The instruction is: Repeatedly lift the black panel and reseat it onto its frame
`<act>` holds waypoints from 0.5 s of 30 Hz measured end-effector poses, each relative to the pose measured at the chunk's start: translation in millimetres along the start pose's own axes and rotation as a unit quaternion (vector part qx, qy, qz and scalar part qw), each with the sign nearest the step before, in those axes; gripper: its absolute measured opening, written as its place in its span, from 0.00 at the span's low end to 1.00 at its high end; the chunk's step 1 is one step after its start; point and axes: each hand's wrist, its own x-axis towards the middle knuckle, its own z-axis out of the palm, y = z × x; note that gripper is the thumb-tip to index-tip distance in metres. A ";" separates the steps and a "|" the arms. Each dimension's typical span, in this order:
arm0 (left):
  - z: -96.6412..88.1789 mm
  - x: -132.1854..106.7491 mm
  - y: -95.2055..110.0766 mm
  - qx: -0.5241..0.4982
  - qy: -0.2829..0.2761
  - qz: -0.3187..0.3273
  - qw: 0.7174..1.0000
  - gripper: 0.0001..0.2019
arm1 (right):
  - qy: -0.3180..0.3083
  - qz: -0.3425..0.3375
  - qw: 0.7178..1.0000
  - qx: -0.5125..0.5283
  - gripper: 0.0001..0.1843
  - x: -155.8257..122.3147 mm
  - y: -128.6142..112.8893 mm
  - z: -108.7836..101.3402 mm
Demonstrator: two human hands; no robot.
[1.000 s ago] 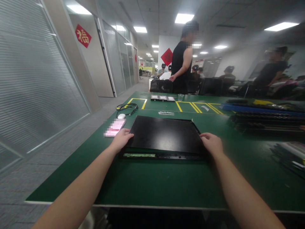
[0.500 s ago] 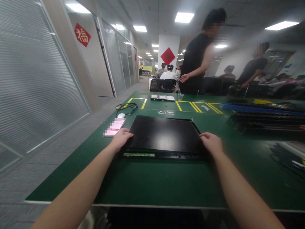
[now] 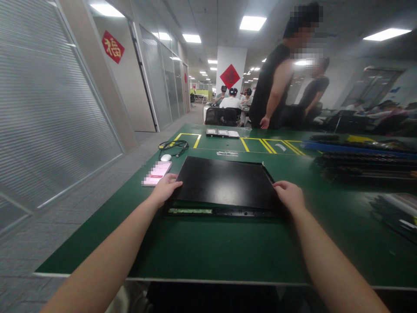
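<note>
A flat black screen panel (image 3: 224, 180) lies slightly askew over a black frame (image 3: 247, 213), whose near edge shows a green strip (image 3: 190, 211). My left hand (image 3: 167, 188) grips the panel's left edge, thumb on top and the other fingers partly hidden beneath. On the opposite side, my right hand (image 3: 289, 194) pinches the panel's right edge. Both rest low over the green table (image 3: 221, 250). Most of the frame is hidden under the panel.
Left of the panel are a phone (image 3: 158, 173), a white mouse (image 3: 166, 158) and a coiled black cable (image 3: 174, 147). Stacked dark parts (image 3: 361, 165) and a blue tray (image 3: 352, 147) lie right. A person in black (image 3: 272, 82) stands beyond the table.
My hands and the panel have barely moved. Behind the table, the standing person's arm has lowered, and a second person farther back has moved left.
</note>
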 end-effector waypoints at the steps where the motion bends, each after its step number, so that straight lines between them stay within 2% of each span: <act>1: -0.2 0.3 0.0 -0.004 -0.002 -0.002 1.000 0.12 | -0.001 0.001 1.000 0.002 0.14 0.2 0.2 0.1; 4: -1.6 2.3 -0.4 -0.012 -0.009 -0.013 1.000 0.10 | -0.004 0.010 1.000 0.005 0.14 0.5 0.4 0.1; 15: -7.6 12.2 -3.6 -0.047 -0.030 -0.049 0.997 0.16 | 0.003 0.028 0.999 0.034 0.15 2.3 2.8 2.2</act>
